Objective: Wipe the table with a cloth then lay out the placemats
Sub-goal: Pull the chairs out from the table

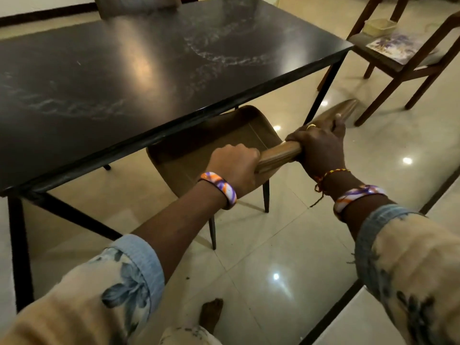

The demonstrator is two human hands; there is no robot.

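Note:
The black table [139, 70] has a glossy top with pale wipe streaks on it. No cloth is in view. A purple floral placemat [393, 46] lies on the seat of a wooden chair [408, 68] at the far right. My left hand [234, 163] and my right hand [321, 145] both grip the top of the backrest of a brown padded chair [214, 135]. That chair's seat sits under the table's near edge.
A cream box [378, 26] rests beside the placemat on the wooden chair. Another chair back [137, 6] shows at the table's far side. Shiny floor tiles [286, 245] surround the table, and my bare foot [211, 314] stands on them.

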